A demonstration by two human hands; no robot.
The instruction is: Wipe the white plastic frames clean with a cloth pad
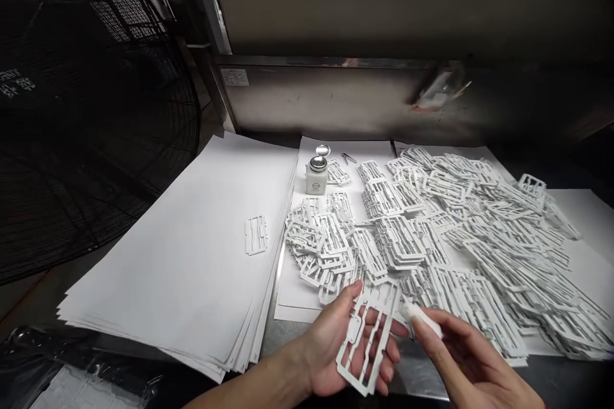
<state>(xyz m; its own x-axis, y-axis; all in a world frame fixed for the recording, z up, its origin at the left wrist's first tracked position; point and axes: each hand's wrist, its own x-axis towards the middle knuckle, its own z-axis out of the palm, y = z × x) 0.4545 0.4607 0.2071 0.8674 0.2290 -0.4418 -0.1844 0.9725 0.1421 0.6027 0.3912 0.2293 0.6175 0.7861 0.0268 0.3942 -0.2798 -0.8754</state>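
A white plastic frame (356, 330) with long slots and thin bars lies tilted across my left hand (330, 348). The thumb rests at its left edge, and the fingers pass behind it. Between the thumb and fingers of my right hand (472, 358) is a small white object (425, 319) with a narrow tip, close to the frame's upper right edge; I cannot make out its exact kind. Just beyond both hands are many similar frames, including a loose heap (326, 246), neat stacks (398, 239) and a broad pile (499, 223) to the right.
A square pump bottle (316, 180) with its metal lid raised stands behind the heap, near a small metal tool (349, 158). One single frame (256, 234) lies on the white paper sheets (206, 223) at left. A large black fan (96, 108) stands beside the table.
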